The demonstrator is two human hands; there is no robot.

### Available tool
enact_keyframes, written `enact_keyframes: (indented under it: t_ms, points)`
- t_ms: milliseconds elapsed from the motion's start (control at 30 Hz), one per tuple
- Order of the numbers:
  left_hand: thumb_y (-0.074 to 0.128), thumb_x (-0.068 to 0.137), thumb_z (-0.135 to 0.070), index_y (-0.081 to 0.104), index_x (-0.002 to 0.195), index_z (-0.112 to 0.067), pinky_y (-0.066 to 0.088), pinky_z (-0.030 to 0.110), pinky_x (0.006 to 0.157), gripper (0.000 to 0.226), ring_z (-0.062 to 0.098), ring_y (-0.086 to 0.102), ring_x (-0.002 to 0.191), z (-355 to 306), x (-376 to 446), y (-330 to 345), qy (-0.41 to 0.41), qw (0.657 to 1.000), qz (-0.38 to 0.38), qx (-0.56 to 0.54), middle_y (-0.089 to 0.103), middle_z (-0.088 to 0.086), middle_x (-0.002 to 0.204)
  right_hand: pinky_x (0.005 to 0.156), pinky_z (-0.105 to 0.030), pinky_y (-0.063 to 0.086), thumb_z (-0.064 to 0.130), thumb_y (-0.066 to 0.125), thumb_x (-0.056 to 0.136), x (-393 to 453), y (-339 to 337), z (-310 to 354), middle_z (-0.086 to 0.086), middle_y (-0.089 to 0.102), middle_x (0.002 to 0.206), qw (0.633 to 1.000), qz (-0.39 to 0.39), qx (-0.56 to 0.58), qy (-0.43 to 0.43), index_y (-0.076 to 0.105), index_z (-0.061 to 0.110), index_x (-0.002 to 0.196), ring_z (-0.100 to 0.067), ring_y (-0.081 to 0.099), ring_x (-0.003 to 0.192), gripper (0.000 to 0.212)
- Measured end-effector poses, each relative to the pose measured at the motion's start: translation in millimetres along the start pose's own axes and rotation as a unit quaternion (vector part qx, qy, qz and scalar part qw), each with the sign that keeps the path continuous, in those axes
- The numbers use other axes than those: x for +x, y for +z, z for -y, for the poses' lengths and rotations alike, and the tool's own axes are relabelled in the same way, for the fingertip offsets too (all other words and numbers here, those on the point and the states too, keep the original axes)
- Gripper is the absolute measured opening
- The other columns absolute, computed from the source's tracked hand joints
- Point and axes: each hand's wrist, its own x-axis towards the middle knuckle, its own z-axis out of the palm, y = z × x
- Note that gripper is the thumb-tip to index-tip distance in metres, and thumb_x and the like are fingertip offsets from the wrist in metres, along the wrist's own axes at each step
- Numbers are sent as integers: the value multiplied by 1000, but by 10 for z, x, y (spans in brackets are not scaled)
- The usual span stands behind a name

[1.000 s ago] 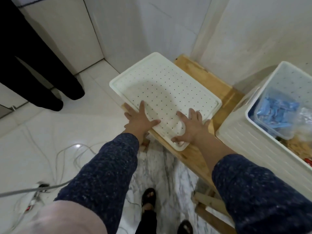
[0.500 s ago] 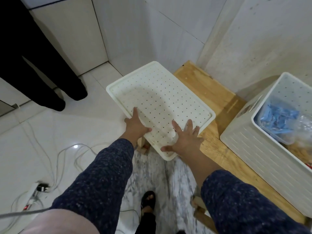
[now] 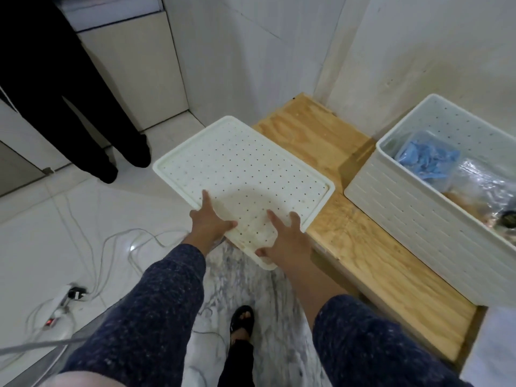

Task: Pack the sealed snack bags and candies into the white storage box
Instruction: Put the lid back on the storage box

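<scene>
A white perforated lid [image 3: 245,169] lies level over the left end of the wooden bench [image 3: 363,247], its near corner sticking out past the bench edge above the floor. My left hand [image 3: 209,222] grips the lid's near left edge with fingers spread on top. My right hand [image 3: 287,238] holds the near corner. The white storage box [image 3: 418,219] stands uncovered on the bench at the right. Inside it are a sealed bag of blue candies [image 3: 427,160] and a clear snack bag [image 3: 485,185], with brownish contents partly hidden below.
Another person's dark-trousered legs [image 3: 92,129] stand on the tiled floor at the left. A power strip [image 3: 60,305] with white cables lies on the floor at lower left. My sandalled foot [image 3: 243,319] is below the lid. Walls close off the back and right.
The lid has shifted left and toward me, away from the box, with both hands on it. The view has pulled back, so more of the bench and the box shows.
</scene>
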Motion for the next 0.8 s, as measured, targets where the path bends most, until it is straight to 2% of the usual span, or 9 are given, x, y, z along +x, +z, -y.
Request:
enact_keyframes:
  t_ms: [67,133,267,367,467,600,800]
  points:
    - [79,75,-26,-5,152,-28,40,36,99,113,36,39,129,162,-194,39,-3,1000,-16,7,22,22,148,106,-35,37,46,76,72,-175,90,-148,3,-7,159,998,10,67,-19,9,47,147,-27,26,141,100]
    - [79,73,-32,-5,152,-26,38,39,103,115,37,37,131,319,-394,78,3,999,-31,11,23,23,149,113,-38,27,42,77,73,-354,143,-271,4,-9,159,993,10,112,-41,10,47,147,-27,13,146,100]
    - [77,75,-38,-3,152,-21,34,40,108,112,36,28,138,521,-849,105,30,998,-45,26,19,22,152,116,-41,21,39,76,75,-800,274,-459,6,-8,159,984,4,162,-75,13,47,147,-29,7,146,96]
    - [76,75,-41,-2,152,-19,37,42,109,112,36,29,137,560,-1197,61,45,997,-63,18,22,22,151,117,-41,19,37,77,75,-1110,243,-537,6,-7,160,977,-23,187,-98,15,45,147,-29,7,146,96]
    - [76,75,-39,-2,152,-21,37,43,109,111,35,28,138,484,-1532,12,68,994,-80,-9,20,21,152,117,-37,18,35,77,75,-1380,33,-561,5,-8,160,977,-48,168,-124,15,41,148,-27,6,147,96]
    - [76,77,-34,-1,152,-25,33,41,110,108,32,25,141,205,-1902,-64,105,988,-102,-53,17,17,155,119,-35,12,43,72,78,-1667,-412,-561,1,-12,160,983,-87,79,-139,16,29,151,-29,2,147,93]
    - [80,70,-38,-4,151,-29,33,46,112,117,31,21,144,-356,-2155,-135,150,982,-83,-82,18,14,157,118,-38,16,47,67,81,-1916,-1020,-657,0,-12,160,980,-142,35,-131,14,27,152,-32,8,146,91]
